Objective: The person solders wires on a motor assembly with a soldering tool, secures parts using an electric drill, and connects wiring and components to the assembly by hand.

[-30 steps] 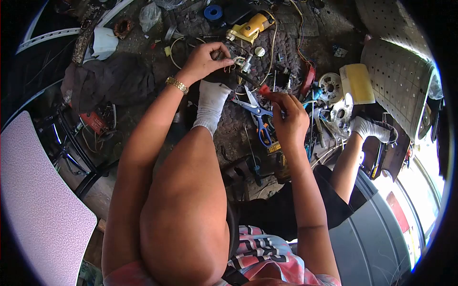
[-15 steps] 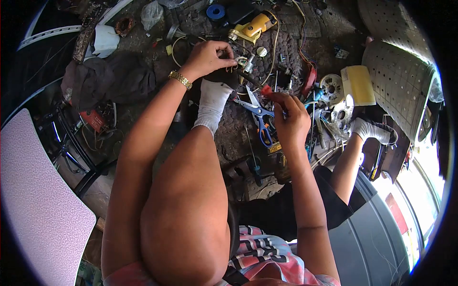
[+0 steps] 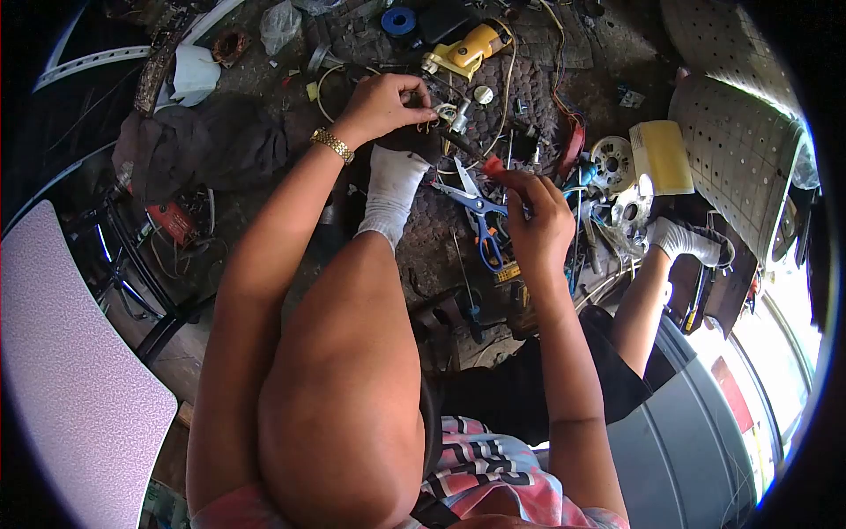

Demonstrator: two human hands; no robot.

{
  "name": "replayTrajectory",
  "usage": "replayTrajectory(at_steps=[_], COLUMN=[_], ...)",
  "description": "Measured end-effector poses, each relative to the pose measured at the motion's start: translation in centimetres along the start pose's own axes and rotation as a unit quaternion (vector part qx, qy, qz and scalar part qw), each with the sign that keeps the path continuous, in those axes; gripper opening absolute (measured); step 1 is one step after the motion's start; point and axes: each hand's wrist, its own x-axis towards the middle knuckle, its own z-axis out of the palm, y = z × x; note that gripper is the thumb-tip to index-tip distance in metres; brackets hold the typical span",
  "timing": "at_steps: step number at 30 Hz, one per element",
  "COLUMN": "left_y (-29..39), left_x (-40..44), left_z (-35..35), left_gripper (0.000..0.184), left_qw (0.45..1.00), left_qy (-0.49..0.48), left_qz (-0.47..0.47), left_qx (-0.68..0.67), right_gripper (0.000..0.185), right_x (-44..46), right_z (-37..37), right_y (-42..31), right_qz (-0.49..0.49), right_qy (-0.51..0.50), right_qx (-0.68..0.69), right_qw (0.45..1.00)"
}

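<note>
My left hand (image 3: pixel 388 108), with a gold watch on its wrist, is closed in a pinch on thin wires (image 3: pixel 426 129). These wires sit beside a small metal part (image 3: pixel 461 115) just above my shoe. My right hand (image 3: pixel 539 220) is closed around a red-handled tool (image 3: pixel 493 166) that looks like a soldering iron. Its dark shaft (image 3: pixel 463 147) points up and left toward the wires; whether the tip touches them I cannot tell. Blue-handled scissors (image 3: pixel 478 204) lie partly open on the floor, left of my right hand.
Beyond my hands lie a yellow power tool (image 3: pixel 476 48) with a cord and a blue tape roll (image 3: pixel 398 21). To the right are metal discs (image 3: pixel 612 162), a yellow pad (image 3: pixel 663 157) and a perforated metal panel (image 3: pixel 736 145). A dark cloth (image 3: pixel 207 145) lies left.
</note>
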Motion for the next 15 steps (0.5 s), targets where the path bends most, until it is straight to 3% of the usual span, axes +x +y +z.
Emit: replayTrajectory(at_steps=[10, 15], left_y=[-0.51, 0.05], left_x=[0.05, 0.02], left_z=[0.38, -0.18], left_gripper=[0.023, 0.013], left_qw=[0.999, 0.994], left_qy=[0.009, 0.004], left_qz=[0.029, 0.089], left_qx=[-0.023, -0.061], right_gripper=[0.025, 0.025], right_x=[0.08, -0.13], right_z=[-0.07, -0.26], right_y=[-0.33, -0.8], right_qz=[-0.057, -0.073], right_qy=[0.024, 0.025], right_qx=[-0.058, -0.069], right_qw=[0.996, 0.995])
